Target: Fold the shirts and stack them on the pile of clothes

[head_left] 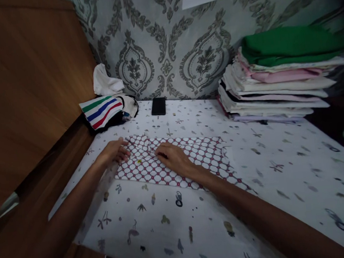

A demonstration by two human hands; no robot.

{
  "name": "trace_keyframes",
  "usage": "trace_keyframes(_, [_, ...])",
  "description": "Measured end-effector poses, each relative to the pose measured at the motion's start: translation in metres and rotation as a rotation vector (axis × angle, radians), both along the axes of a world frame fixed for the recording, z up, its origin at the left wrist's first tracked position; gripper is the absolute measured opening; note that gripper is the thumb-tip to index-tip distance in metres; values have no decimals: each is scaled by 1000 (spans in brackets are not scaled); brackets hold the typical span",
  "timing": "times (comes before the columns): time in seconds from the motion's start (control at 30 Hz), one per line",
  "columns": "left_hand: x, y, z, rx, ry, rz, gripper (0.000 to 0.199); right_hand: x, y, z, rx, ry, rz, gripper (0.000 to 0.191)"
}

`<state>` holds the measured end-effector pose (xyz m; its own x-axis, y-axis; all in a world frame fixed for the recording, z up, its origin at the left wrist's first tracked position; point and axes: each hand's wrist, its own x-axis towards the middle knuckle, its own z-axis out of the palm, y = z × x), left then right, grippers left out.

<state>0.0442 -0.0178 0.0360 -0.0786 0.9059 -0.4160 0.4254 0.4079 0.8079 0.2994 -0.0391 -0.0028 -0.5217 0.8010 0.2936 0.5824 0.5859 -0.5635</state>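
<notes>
A piece of patterned cloth point(151, 171), white with a dark lattice and red dots, lies spread and partly folded on the table. It looks like a garment, though its exact kind is unclear. At its left end is my left hand point(115, 151), fingers slightly bent and apart, touching the edge. My right hand point(174, 158) rests on the middle of the cloth, its fingers curled in and pinching a gathered part near the upper side. Small creases run between the two hands. A little yellow mark shows on the cloth near my left fingers.
The table has a white printed cover point(176, 234). A tall stack of folded clothes point(272, 95), green on top, stands at the back right. A black flat object point(158, 106) lies near the wall. Striped cloth point(103, 111) and white cloth point(106, 81) sit beside the wooden panel point(27, 78) at left.
</notes>
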Motion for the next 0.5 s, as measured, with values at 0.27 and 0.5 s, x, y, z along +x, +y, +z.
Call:
trace_keyframes(0.27, [-4,21,6,-148,-474,200,38,-25,4,23,-123,-245,-166,16])
trace_keyframes(0.5, [0,17,9,-181,-582,255,45,-65,10,29,-205,53,19,36])
